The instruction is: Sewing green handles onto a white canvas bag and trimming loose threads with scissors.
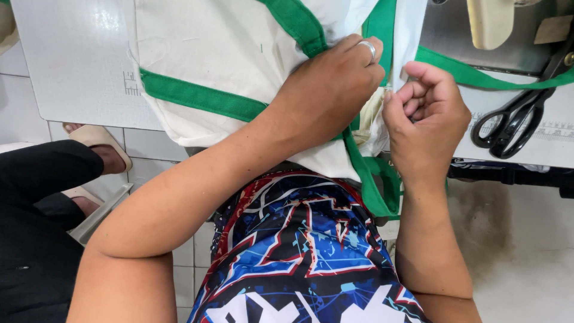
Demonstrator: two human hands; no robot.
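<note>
A cream cloth bag point(221, 54) with green straps point(197, 98) lies over the edge of a white work table point(72, 66) and hangs down onto my lap. My left hand point(332, 84), with a ring on one finger, presses down on the bag where a green strap crosses it, fingers curled into the fabric. My right hand point(426, 119) is closed beside it, with thumb and fingers pinching the cloth's edge next to a green strap. What lies between the fingertips is too small to tell.
Black scissors point(517, 116) lie on the table at the right, near a grey sewing machine body point(454, 30). Another person in black clothes point(36, 227) and sandals sits at the left on a tiled floor.
</note>
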